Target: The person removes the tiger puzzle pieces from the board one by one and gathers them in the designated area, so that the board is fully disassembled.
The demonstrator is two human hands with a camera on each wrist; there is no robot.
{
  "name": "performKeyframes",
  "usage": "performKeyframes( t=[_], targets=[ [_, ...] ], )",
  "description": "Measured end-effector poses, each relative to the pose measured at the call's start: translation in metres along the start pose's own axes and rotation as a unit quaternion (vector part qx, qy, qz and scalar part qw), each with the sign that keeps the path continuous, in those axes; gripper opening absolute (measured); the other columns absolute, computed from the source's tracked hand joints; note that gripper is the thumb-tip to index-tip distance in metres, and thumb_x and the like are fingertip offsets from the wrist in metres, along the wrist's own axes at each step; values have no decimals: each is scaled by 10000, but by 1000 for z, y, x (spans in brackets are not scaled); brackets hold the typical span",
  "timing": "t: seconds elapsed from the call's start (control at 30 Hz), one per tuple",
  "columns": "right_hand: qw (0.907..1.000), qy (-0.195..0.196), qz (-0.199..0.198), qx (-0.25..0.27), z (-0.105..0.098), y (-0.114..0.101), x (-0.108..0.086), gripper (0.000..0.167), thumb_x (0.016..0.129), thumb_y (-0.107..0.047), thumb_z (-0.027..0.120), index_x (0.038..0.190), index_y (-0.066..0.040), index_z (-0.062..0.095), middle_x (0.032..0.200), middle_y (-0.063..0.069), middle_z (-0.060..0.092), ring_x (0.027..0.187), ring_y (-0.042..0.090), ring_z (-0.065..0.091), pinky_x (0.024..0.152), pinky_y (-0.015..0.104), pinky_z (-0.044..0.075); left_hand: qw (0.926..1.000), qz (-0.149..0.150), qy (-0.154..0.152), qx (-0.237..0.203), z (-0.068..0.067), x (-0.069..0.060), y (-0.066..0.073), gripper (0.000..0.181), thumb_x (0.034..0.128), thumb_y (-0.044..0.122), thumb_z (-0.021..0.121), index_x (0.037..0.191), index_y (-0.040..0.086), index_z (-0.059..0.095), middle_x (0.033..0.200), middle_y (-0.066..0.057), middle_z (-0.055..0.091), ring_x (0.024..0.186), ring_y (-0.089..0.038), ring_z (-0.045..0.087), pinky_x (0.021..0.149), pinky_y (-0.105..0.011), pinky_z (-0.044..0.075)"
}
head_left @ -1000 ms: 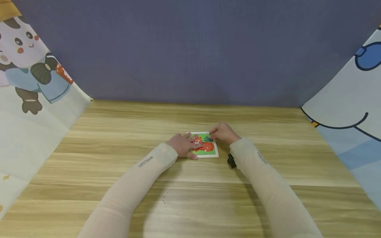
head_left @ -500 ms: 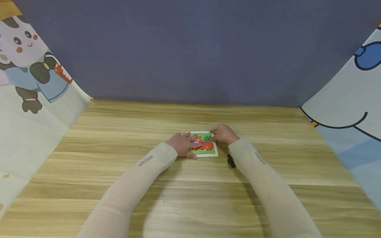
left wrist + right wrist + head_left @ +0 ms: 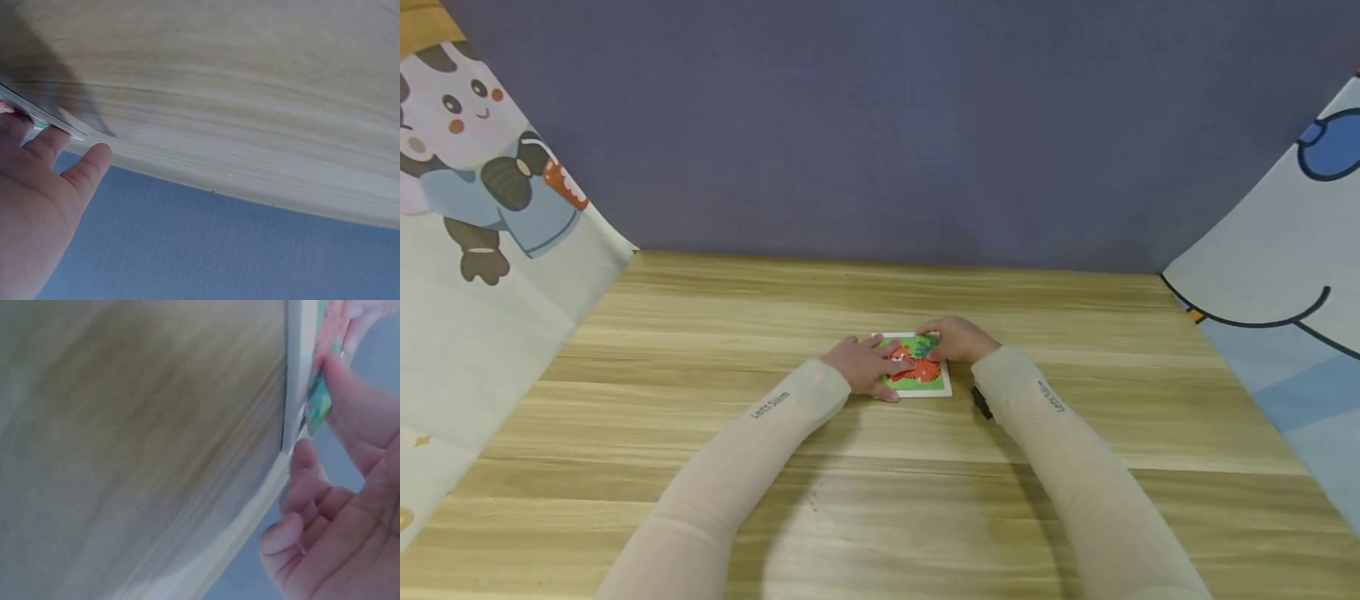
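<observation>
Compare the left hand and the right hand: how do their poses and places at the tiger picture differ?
Pose: the left hand spreads its fingers, while the right hand curls its fingers and pinches a green piece.
Place: in the head view, the left hand lies over the left side of the picture; the right hand is at its upper right corner.
Shared: both come out of pale sleeves with dark lettering.

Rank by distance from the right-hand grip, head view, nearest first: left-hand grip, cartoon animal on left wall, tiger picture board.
1. Tiger picture board: touching, its far right corner at the fingers.
2. Left-hand grip: leftward, lying on the board.
3. Cartoon animal: far left, on the wall.
</observation>
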State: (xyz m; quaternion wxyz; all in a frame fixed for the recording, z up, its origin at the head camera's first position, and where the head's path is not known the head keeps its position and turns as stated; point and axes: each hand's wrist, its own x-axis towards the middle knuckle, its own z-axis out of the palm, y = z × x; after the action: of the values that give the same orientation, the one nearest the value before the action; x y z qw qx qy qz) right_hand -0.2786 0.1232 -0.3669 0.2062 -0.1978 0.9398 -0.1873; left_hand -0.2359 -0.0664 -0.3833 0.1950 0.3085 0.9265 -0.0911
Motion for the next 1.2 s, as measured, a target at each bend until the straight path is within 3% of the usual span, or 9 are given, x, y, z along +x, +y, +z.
performKeyframes(
  t=[0.13,0.4,0.5,0.63,0.73,1.03,1.2],
  targets=[
    [9999,139,14,4,0,0,1,405,895,-73,672,1291,-37,598,1220,186,614,1108,316,566,964,445,443,10000,15,55,-37,0,-1,0,702,894,655,430,1516,414,211,1594,14,113,1447,-277,146,1115,-515,242],
    [9974,456,-101,553,1,4,-1,373,859,4,659,1231,-14,637,1107,182,639,960,274,578,832,394,486,10000,-27,-2,3,0,-2,1,705,895,666,412,1517,425,186,1597,26,97,1450,-269,133,1120,-506,236],
    [9943,538,-160,905,1,6,-3,381,845,39,642,1224,-2,640,924,134,642,769,201,539,687,312,466,10000,-15,9,-7,0,-2,1,701,898,662,413,1517,425,186,1598,27,91,1450,-267,130,1123,-502,234],
    [9885,620,-258,1359,2,11,-4,396,833,71,624,1225,15,635,664,46,527,584,123,434,555,239,394,10000,0,44,-14,0,-4,2,696,899,658,417,1516,423,196,1597,29,97,1449,-264,138,1120,-502,240],
    [9833,711,-271,1654,4,14,-4,404,815,83,622,1216,32,634,631,26,526,571,110,454,546,221,411,10000,6,61,-26,-1,-6,2,694,898,656,422,1515,418,208,1595,22,103,1449,-266,140,1119,-505,240],
    [9582,847,223,2722,3,22,-9,369,841,39,628,1208,70,610,856,97,609,708,120,601,683,257,528,10000,-26,-6,-41,0,-5,2,701,897,661,417,1516,424,187,1598,35,78,1452,-257,118,1123,-499,234],
    [9465,886,308,3087,1,27,-13,370,857,23,634,1224,67,603,857,70,603,737,106,637,735,278,547,10000,-25,13,-53,2,-4,2,700,899,661,412,1516,427,178,1598,40,74,1454,-260,110,1131,-497,214]
  ],
)
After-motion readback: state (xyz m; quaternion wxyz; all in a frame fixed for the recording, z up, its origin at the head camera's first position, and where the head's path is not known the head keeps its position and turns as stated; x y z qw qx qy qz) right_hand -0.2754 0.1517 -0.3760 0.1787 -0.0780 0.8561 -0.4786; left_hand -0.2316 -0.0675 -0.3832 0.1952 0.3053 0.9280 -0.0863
